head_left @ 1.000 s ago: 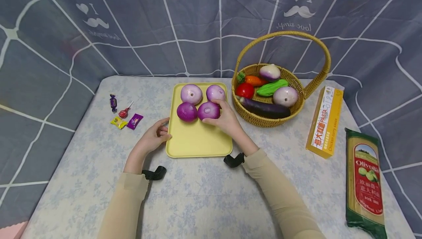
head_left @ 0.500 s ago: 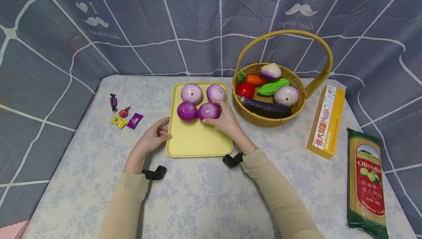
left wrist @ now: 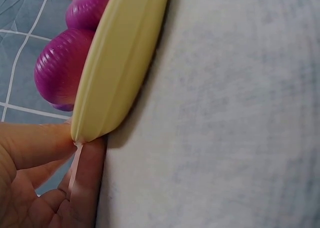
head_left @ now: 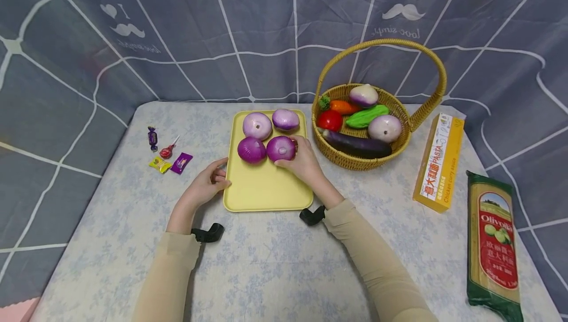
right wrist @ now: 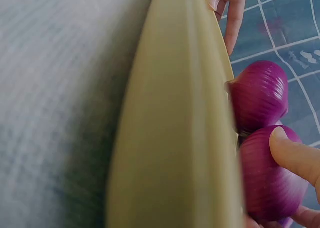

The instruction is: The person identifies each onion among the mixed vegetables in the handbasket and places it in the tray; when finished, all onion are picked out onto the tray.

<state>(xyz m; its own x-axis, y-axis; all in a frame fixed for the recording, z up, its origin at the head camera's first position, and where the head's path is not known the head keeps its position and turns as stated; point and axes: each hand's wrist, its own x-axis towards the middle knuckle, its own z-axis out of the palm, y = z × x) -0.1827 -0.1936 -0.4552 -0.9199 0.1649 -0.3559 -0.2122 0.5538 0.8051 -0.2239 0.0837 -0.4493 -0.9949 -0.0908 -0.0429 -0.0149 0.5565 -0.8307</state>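
A yellow tray [head_left: 266, 195] on the table carries two dark purple onions at the front and two paler purple-and-white ones behind. My right hand [head_left: 306, 161] grips the front-right onion [head_left: 280, 148], thumb on its near side; the right wrist view shows the thumb pressed on this onion [right wrist: 270, 183]. It touches the front-left onion [head_left: 251, 150]. Behind them sit the back-left pale onion [head_left: 257, 126] and the back-right pale onion [head_left: 286, 120]. My left hand [head_left: 206, 184] pinches the tray's left rim between thumb and finger, as the left wrist view shows at the tray edge [left wrist: 112, 78].
Right of the tray stands a wicker basket [head_left: 352, 163] with a tall handle, holding several vegetables. Further right lie a yellow pasta box [head_left: 439, 161] and a spaghetti bag [head_left: 492, 243]. Several wrapped sweets [head_left: 181, 162] and a lollipop [head_left: 166, 151] lie left. A grid-patterned curtain [head_left: 266, 31] hangs behind.
The back-right pale onion has tipped and shifted slightly left and back. The front-right onion has turned a little under my right hand. My left hand keeps its place on the tray rim.
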